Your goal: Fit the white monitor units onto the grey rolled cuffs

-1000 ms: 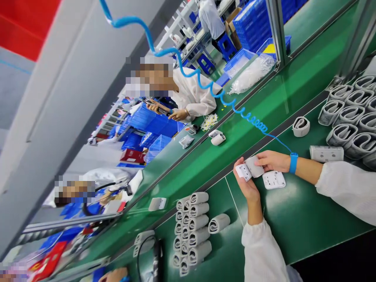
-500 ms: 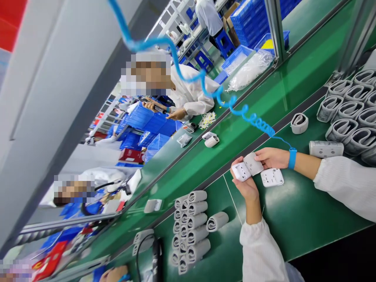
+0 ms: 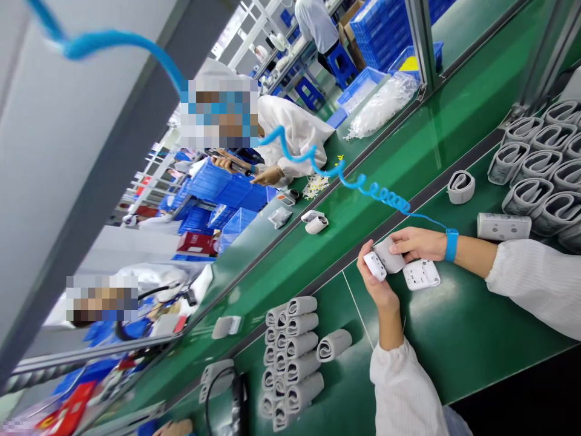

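Note:
My left hand (image 3: pixel 380 289) is closed round a small white plastic device (image 3: pixel 374 266), its face marked with small dark slots. The grey cuff (image 3: pixel 388 255) joins or lies against that device's right side. My right hand (image 3: pixel 417 243), in a blue wrist strap (image 3: pixel 451 244), pinches the cuff between thumb and fingers. Just below my right hand a second white device (image 3: pixel 422 275) lies flat on the green bench, apart from both hands. Whether the held cuff is fastened to the device I cannot tell.
Rolled grey cuffs (image 3: pixel 302 345) are stacked at left; more cuffs (image 3: pixel 529 163) stand at right. A single rolled cuff (image 3: pixel 461 187) and a lying cuff (image 3: pixel 503 227) are near my right arm. A blue coiled cord (image 3: pixel 363 183) runs to my wrist strap. A co-worker (image 3: pixel 290 133) sits across the green belt.
The white device in my left hand has turned, so its face shows narrower. My right hand keeps its pinch, its fingers slightly shifted along the cuff. The camera view has moved a little.

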### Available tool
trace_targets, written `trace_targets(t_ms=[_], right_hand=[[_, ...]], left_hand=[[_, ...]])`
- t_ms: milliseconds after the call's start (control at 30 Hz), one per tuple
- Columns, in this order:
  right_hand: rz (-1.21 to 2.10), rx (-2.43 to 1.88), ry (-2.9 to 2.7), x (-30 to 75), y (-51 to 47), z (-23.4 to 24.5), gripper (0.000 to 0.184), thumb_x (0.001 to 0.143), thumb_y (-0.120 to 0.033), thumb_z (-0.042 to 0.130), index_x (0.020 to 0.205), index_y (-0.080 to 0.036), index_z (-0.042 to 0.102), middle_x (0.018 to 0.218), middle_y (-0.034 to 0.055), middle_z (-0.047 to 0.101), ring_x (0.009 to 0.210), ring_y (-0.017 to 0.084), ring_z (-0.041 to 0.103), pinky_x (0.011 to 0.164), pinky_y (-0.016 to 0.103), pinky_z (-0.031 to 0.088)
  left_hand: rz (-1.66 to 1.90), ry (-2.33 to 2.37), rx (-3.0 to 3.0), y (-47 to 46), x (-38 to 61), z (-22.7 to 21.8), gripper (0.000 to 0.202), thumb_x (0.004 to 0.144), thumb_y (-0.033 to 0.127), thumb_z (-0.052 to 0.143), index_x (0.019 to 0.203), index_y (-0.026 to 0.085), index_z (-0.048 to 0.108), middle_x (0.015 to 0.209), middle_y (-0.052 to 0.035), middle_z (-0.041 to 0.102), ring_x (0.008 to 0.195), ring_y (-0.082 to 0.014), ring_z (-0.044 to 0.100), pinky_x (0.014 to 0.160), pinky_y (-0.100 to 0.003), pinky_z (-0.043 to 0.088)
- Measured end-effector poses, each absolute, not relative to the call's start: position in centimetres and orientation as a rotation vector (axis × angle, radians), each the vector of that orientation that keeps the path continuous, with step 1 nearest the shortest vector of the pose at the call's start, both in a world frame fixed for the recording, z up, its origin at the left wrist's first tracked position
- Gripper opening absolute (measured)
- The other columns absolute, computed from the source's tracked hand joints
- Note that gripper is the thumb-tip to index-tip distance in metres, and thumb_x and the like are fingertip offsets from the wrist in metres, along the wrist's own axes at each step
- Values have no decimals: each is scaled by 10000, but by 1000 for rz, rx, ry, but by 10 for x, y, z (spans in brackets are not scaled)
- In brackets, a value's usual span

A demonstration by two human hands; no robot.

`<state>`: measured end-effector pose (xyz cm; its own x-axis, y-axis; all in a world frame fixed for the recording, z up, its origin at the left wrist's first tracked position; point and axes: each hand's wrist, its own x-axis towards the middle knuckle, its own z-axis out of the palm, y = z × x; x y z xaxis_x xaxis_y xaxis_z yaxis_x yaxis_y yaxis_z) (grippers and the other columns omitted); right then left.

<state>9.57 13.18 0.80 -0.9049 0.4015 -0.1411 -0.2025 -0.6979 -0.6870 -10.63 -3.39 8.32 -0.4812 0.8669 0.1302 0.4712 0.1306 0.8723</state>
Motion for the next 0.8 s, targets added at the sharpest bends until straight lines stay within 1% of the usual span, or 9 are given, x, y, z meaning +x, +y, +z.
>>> trace_targets(t_ms=[67, 133, 300, 367, 433, 533, 633, 700, 800], right_hand=[[2580, -407, -1010, 95, 131, 9, 452, 846, -327, 968, 1218, -156, 774, 1197, 109, 801, 1067, 248, 788, 882, 356, 709], [2554, -425, -1025, 94, 129, 9, 443, 826, -321, 980, 1180, -164, 766, 1165, 94, 794, 1050, 242, 783, 854, 350, 709], [2488, -468, -1089, 92, 127, 6, 412, 841, -334, 960, 1148, -186, 729, 1121, 71, 783, 1012, 221, 771, 776, 302, 680], [2464, -496, -1112, 91, 125, 7, 407, 838, -334, 956, 1137, -188, 723, 1093, 63, 785, 984, 215, 768, 742, 282, 660], [2423, -533, -1141, 91, 123, 10, 388, 843, -333, 944, 1123, -185, 721, 1058, 57, 787, 957, 212, 766, 733, 280, 648], [2281, -532, -1196, 89, 118, 16, 358, 876, -336, 906, 1149, -179, 735, 1082, 62, 796, 1000, 217, 766, 833, 318, 651], [2116, -472, -1244, 87, 116, 18, 455, 856, -326, 921, 1249, -187, 739, 1217, 78, 796, 1134, 239, 755, 1006, 381, 627], [2062, -437, -1284, 86, 118, 16, 555, 826, -332, 948, 1315, -192, 726, 1289, 91, 782, 1179, 259, 750, 1058, 428, 616], [1940, -380, -1431, 85, 123, 9, 572, 829, -339, 942, 1345, -198, 742, 1334, 101, 769, 1245, 297, 733, 1136, 504, 581]], left_hand=[[1307, 2001, 1269, -33, -99, 86, 688, 722, 669, 799, 1384, 538, 667, 1458, 124, 754, 1570, -394, 544, 1213, -617, 593], [1253, 1990, 1283, -35, -93, 91, 722, 700, 676, 826, 1388, 516, 675, 1449, 92, 763, 1567, -417, 542, 1230, -619, 584], [1175, 2003, 1333, -68, -114, 120, 900, 478, 700, 822, 1342, 722, 570, 1350, 216, 779, 1574, -474, 515, 1114, -770, 619], [1166, 2040, 1375, -85, -130, 132, 916, 450, 710, 805, 1330, 745, 554, 1340, 229, 780, 1567, -483, 520, 1086, -792, 622], [1127, 2073, 1416, -97, -142, 142, 932, 448, 720, 820, 1347, 711, 576, 1358, 206, 780, 1561, -486, 528, 1100, -783, 619], [1045, 2104, 1460, -105, -150, 158, 957, 464, 721, 866, 1387, 617, 633, 1401, 137, 775, 1566, -483, 515, 1164, -749, 587], [972, 2142, 1510, -112, -165, 186, 985, 442, 688, 906, 1393, 584, 671, 1393, 99, 782, 1583, -480, 480, 1213, -726, 532], [963, 2160, 1518, -123, -187, 209, 961, 423, 667, 910, 1356, 615, 685, 1357, 118, 794, 1599, -478, 447, 1224, -746, 487], [942, 2132, 1490, -151, -237, 234, 759, 444, 662, 888, 1186, 663, 727, 1263, 187, 814, 1620, -469, 412, 1206, -800, 434]])
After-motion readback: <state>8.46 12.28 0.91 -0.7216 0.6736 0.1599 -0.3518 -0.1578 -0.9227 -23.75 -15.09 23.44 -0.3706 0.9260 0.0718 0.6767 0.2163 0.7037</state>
